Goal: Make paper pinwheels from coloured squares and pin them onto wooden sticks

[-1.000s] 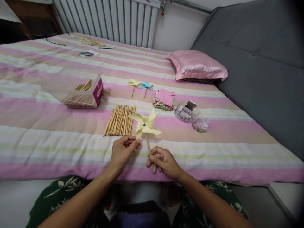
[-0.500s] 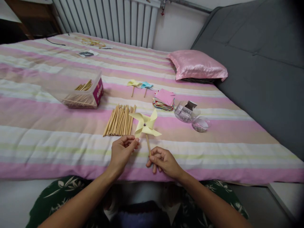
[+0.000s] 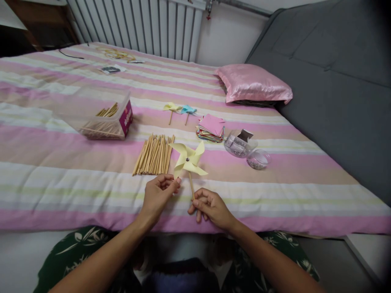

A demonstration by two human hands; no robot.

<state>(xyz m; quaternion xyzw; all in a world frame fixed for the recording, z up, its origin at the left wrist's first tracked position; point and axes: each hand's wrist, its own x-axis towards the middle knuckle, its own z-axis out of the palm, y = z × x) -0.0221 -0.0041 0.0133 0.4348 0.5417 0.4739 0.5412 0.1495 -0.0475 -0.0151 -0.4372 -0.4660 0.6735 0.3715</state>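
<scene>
A pale yellow paper pinwheel [image 3: 187,159] on a wooden stick stands upright over the near edge of the striped bed. My right hand [image 3: 210,208] pinches the bottom of its stick. My left hand [image 3: 159,194] has its fingertips on the lower left blade of the pinwheel. Just beyond lies a bundle of wooden sticks [image 3: 154,154].
A clear plastic box [image 3: 104,112] with a few sticks sits left. Two small finished pinwheels [image 3: 179,110], a stack of coloured paper squares [image 3: 211,128] and two clear round containers [image 3: 246,148] lie further back. A pink pillow [image 3: 253,84] rests by the grey headboard [image 3: 330,81].
The pinwheel's blades have turned slightly under my left fingertips. Both hands stay in nearly the same place.
</scene>
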